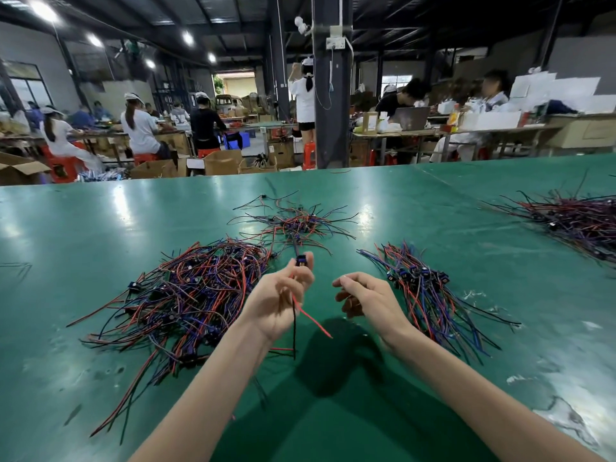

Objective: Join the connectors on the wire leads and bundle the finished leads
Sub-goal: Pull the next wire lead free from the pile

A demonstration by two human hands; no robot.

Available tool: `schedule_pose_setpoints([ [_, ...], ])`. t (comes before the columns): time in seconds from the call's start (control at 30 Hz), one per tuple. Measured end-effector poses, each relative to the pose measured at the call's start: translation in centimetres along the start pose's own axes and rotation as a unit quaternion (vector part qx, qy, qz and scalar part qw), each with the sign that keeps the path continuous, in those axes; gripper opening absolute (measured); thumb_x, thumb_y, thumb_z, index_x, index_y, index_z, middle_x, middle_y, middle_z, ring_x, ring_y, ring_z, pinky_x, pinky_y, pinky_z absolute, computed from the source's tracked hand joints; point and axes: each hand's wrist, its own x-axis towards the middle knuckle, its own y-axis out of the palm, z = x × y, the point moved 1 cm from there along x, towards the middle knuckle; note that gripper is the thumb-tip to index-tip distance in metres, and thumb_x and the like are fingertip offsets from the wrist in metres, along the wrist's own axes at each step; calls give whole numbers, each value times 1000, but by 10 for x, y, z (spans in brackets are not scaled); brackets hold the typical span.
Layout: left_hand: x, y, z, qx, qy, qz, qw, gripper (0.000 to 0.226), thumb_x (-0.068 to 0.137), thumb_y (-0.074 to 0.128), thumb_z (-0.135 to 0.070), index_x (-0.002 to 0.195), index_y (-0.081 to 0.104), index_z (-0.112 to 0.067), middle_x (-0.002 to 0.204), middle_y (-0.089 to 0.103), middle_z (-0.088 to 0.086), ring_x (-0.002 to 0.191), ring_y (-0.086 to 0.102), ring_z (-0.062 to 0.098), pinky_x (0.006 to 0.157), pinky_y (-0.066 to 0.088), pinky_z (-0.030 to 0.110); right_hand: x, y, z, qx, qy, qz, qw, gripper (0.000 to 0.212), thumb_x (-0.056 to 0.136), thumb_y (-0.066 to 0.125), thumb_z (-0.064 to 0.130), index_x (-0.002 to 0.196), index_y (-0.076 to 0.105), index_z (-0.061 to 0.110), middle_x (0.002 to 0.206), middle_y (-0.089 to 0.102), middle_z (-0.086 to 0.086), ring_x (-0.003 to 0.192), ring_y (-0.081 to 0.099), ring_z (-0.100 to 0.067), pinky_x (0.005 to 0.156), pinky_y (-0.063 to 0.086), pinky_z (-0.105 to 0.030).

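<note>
My left hand (pixel 278 296) is raised over the green table and pinches a wire lead; its dark connector (pixel 301 261) sticks up at my fingertips, while the red and black wires (pixel 310 320) hang below the palm. To the right of it, my right hand (pixel 361 295) hovers with fingers loosely curled and nothing in it. A big tangled heap of red, blue and black leads (pixel 186 291) lies to the left. A neater aligned pile of leads with blue connectors (pixel 423 288) lies just right of my right hand. A smaller scattered pile (pixel 296 225) sits further back.
The green table (pixel 333 411) stretches wide around me. Another heap of leads (pixel 573 218) lies at the far right. Beyond the table's far edge are cardboard boxes, a dark pillar (pixel 331 95) and people seated at other benches.
</note>
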Motion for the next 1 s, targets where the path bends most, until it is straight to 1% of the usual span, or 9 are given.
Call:
schedule_pose_setpoints([
  [0.1,-5,2,-8,-35,13,23,999,33,102,32,-13,102,56,10,84,58,15,63,44,7,36,41,12,-4,6,4,80,54,91,991,18,95,52,16,89,65,5,79,66,-13,56,60,-17,56,51,-25],
  [0.23,-6,1,-11,-76,31,35,996,32,103,32,-15,106,55,7,84,54,15,68,41,8,37,42,12,-17,22,3,134,131,298,936,36,88,51,37,105,64,8,100,73,-10,92,69,-21,92,50,-34],
  [0.3,-8,2,-14,-92,44,50,994,31,102,33,-15,106,56,6,86,54,15,68,42,7,38,43,12,-23,27,3,138,120,365,913,39,86,56,35,114,60,8,109,71,-11,102,66,-23,102,43,-38],
  [0.37,-8,3,-19,-70,75,53,993,32,102,32,-15,103,58,4,85,56,13,64,46,6,40,45,12,-28,28,4,162,105,414,890,40,84,59,25,118,58,3,105,71,-15,97,65,-25,101,44,-39],
  [0.5,-4,1,-20,65,157,15,985,30,103,31,-15,99,58,-2,86,58,9,53,58,8,46,50,13,-31,24,3,144,89,456,874,34,80,52,-5,111,63,0,92,70,-16,88,64,-26,94,47,-35],
  [0.63,5,-8,-7,115,160,-28,980,29,103,33,-10,97,59,3,85,60,12,64,64,15,55,57,23,-21,13,3,124,106,465,870,63,53,35,-17,109,62,-3,101,70,-16,96,65,-27,103,42,-40],
  [0.8,10,-18,8,156,107,-66,980,31,103,30,-12,99,58,0,81,63,10,81,60,23,70,59,37,-17,-3,6,98,126,516,842,77,64,43,-22,137,41,4,128,59,-14,119,56,-28,106,40,-38],
  [0.9,10,-23,17,199,87,-83,973,29,103,31,-13,98,58,-3,78,65,8,78,59,23,72,57,32,-16,-6,7,142,140,558,805,86,72,75,5,144,28,11,135,46,-22,123,51,-34,107,39,-42],
  [1.0,9,-24,23,234,69,-90,966,23,101,36,-14,100,58,-6,77,69,8,77,61,22,61,58,28,-13,-7,7,166,162,554,800,99,63,85,43,140,35,7,139,44,-26,122,51,-35,107,40,-41],
])
